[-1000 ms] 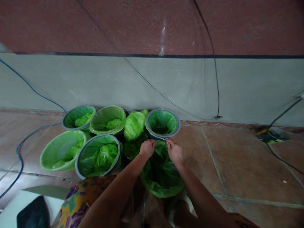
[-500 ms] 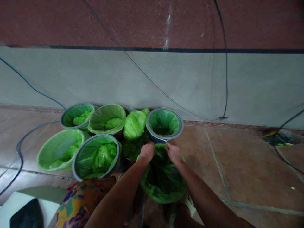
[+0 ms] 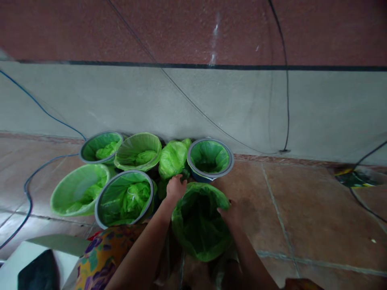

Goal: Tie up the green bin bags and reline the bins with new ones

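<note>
A bin lined with a green plastic bag [image 3: 198,219] stands on the floor right in front of me. My left hand [image 3: 175,188] is closed on the bag's far-left rim. My right hand [image 3: 231,212] grips the bag's right edge, lower down the side. Just beyond stands a grey-rimmed bin [image 3: 210,158] with a green liner. A bulging green bag [image 3: 173,159] lies between that bin and the others.
Several more green-lined bins [image 3: 123,198] cluster at the left against a grey wall [image 3: 193,104]. A blue cable [image 3: 27,189] loops over the tiled floor at left; black cables [image 3: 286,108] run down the wall. A white object [image 3: 18,262] sits at bottom left.
Both hands left the far rim of the near bag. The left hand shifted left along the rim; the right hand dropped down the right side. The bag's mouth now spreads wider.
</note>
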Action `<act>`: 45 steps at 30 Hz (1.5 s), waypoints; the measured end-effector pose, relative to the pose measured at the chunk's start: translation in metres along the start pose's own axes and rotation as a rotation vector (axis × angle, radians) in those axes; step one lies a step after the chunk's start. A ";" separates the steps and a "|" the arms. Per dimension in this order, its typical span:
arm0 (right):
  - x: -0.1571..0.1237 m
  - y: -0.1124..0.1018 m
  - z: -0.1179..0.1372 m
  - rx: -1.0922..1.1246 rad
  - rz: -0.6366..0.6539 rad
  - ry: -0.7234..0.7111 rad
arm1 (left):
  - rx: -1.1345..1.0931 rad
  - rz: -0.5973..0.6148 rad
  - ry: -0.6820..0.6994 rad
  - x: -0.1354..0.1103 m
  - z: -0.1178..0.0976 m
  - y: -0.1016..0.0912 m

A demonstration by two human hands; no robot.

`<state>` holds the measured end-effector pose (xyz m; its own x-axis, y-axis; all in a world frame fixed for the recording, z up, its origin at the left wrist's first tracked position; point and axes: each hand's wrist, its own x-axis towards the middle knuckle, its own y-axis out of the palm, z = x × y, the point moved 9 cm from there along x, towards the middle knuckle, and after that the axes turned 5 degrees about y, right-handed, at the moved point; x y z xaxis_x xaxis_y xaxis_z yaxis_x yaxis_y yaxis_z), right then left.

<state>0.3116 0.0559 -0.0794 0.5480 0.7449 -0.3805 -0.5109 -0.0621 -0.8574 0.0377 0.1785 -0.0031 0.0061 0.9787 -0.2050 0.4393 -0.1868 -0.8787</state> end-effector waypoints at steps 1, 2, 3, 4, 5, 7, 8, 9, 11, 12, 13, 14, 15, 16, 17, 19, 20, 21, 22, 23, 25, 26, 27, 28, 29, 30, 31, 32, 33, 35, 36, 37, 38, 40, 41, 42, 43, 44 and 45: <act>-0.003 -0.004 0.000 0.008 -0.036 -0.019 | -0.007 -0.020 0.016 0.002 -0.003 0.000; -0.004 -0.009 0.005 0.014 -0.085 -0.052 | -0.008 -0.032 0.047 0.004 -0.008 0.003; -0.005 -0.017 0.013 0.023 -0.135 -0.099 | -0.002 -0.030 0.088 0.005 -0.016 0.007; -0.004 -0.023 0.025 0.038 -0.174 -0.159 | 0.010 -0.017 0.132 0.007 -0.024 0.013; -0.001 -0.029 0.039 0.057 -0.193 -0.230 | 0.025 0.005 0.177 0.007 -0.032 0.019; 0.007 -0.033 0.071 0.085 -0.166 -0.374 | 0.055 0.060 0.253 0.006 -0.046 0.033; 0.013 -0.030 0.085 0.075 -0.132 -0.430 | 0.067 0.086 0.279 0.006 -0.050 0.040; 0.018 -0.026 0.096 0.046 -0.088 -0.466 | 0.077 0.111 0.296 0.004 -0.053 0.046; 0.028 -0.011 0.111 -0.041 0.011 -0.501 | 0.093 0.162 0.318 0.001 -0.054 0.057; 0.032 -0.003 0.113 -0.084 0.053 -0.503 | 0.103 0.185 0.325 0.000 -0.052 0.061; 0.035 0.004 0.114 -0.118 0.083 -0.500 | 0.113 0.202 0.333 -0.001 -0.051 0.065; 0.036 0.009 0.114 -0.142 0.104 -0.498 | 0.124 0.216 0.344 -0.002 -0.050 0.067; 0.037 0.012 0.112 -0.157 0.116 -0.498 | 0.136 0.229 0.358 -0.003 -0.049 0.069; 0.037 0.015 0.111 -0.166 0.121 -0.500 | 0.148 0.243 0.369 -0.004 -0.048 0.070; 0.036 0.016 0.110 -0.174 0.127 -0.507 | 0.161 0.259 0.377 -0.005 -0.047 0.071; 0.034 0.017 0.109 -0.195 0.144 -0.534 | 0.188 0.291 0.377 -0.005 -0.046 0.072; 0.032 0.018 0.109 -0.207 0.151 -0.549 | 0.200 0.306 0.369 -0.004 -0.045 0.072; 0.031 0.018 0.109 -0.220 0.152 -0.560 | 0.212 0.318 0.355 -0.004 -0.043 0.072; 0.030 0.018 0.110 -0.234 0.148 -0.563 | 0.222 0.328 0.338 -0.004 -0.042 0.073; 0.030 0.017 0.110 -0.248 0.141 -0.561 | 0.233 0.335 0.320 -0.004 -0.040 0.073; 0.030 0.017 0.110 -0.267 0.129 -0.546 | 0.257 0.342 0.276 -0.004 -0.036 0.074; 0.030 0.017 0.110 -0.271 0.125 -0.532 | 0.269 0.336 0.256 -0.005 -0.034 0.073; 0.030 0.017 0.109 -0.268 0.123 -0.516 | 0.279 0.323 0.242 -0.005 -0.033 0.071; 0.030 0.016 0.107 -0.258 0.121 -0.499 | 0.286 0.307 0.235 -0.006 -0.032 0.068; 0.030 0.014 0.104 -0.243 0.115 -0.473 | 0.291 0.291 0.233 -0.006 -0.032 0.064; 0.031 0.012 0.100 -0.228 0.106 -0.434 | 0.291 0.277 0.239 -0.007 -0.032 0.059; 0.032 0.010 0.094 -0.211 0.095 -0.390 | 0.290 0.264 0.249 -0.006 -0.032 0.052; 0.032 0.008 0.088 -0.195 0.088 -0.344 | 0.292 0.257 0.254 -0.006 -0.032 0.044; 0.031 0.006 0.081 -0.179 0.087 -0.300 | 0.300 0.255 0.252 -0.005 -0.031 0.035; 0.029 0.001 0.070 -0.142 0.099 -0.240 | 0.328 0.277 0.235 -0.003 -0.027 0.015; 0.028 -0.002 0.067 -0.119 0.101 -0.218 | 0.344 0.302 0.229 -0.002 -0.026 0.005; 0.028 -0.008 0.064 -0.090 0.092 -0.192 | 0.356 0.331 0.232 -0.003 -0.025 -0.004; 0.029 -0.016 0.062 -0.054 0.070 -0.161 | 0.361 0.359 0.248 -0.004 -0.025 -0.014; 0.037 -0.035 0.063 0.028 0.001 -0.109 | 0.351 0.387 0.301 -0.011 -0.030 -0.031; 0.043 -0.044 0.065 0.060 -0.039 -0.080 | 0.336 0.386 0.327 -0.016 -0.033 -0.039; 0.050 -0.053 0.068 0.077 -0.074 -0.054 | 0.314 0.383 0.346 -0.021 -0.037 -0.044; 0.059 -0.059 0.072 0.081 -0.103 -0.029 | 0.285 0.384 0.354 -0.026 -0.039 -0.047; 0.068 -0.064 0.076 0.068 -0.125 -0.006 | 0.251 0.387 0.355 -0.032 -0.042 -0.048; 0.076 -0.067 0.082 0.038 -0.139 -0.006 | 0.216 0.394 0.351 -0.037 -0.044 -0.048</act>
<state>0.3329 0.1714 -0.0226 0.6117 0.7483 -0.2566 -0.4548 0.0673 -0.8880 0.0559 0.1550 0.0652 0.4466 0.7941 -0.4123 0.1497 -0.5206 -0.8406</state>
